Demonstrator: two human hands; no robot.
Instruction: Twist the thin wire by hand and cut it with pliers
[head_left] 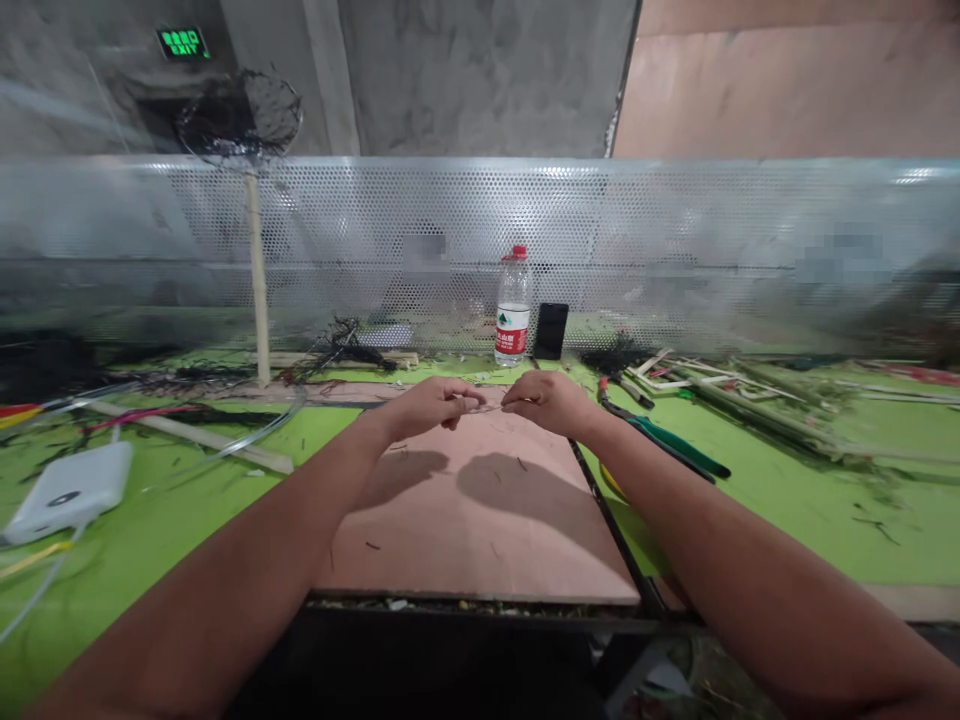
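Both my hands hover above the far part of a pinkish wooden board, fingertips facing each other a short gap apart. My left hand is closed in a pinch. Opposite it, my right hand also pinches, with its fingers bent downward. A thin, faint strand seems to span the gap between the fingertips; its material is too small to make out. Shadows of both hands fall on the board, where a few short dark scraps lie. Beside my right forearm rest green-handled pliers.
Behind the hands stand a red-capped water bottle and a dark phone, before a perforated metal screen. Leftward are an upright stick topped with tangled dark wire and a white power bank. Peeled sticks lie at right.
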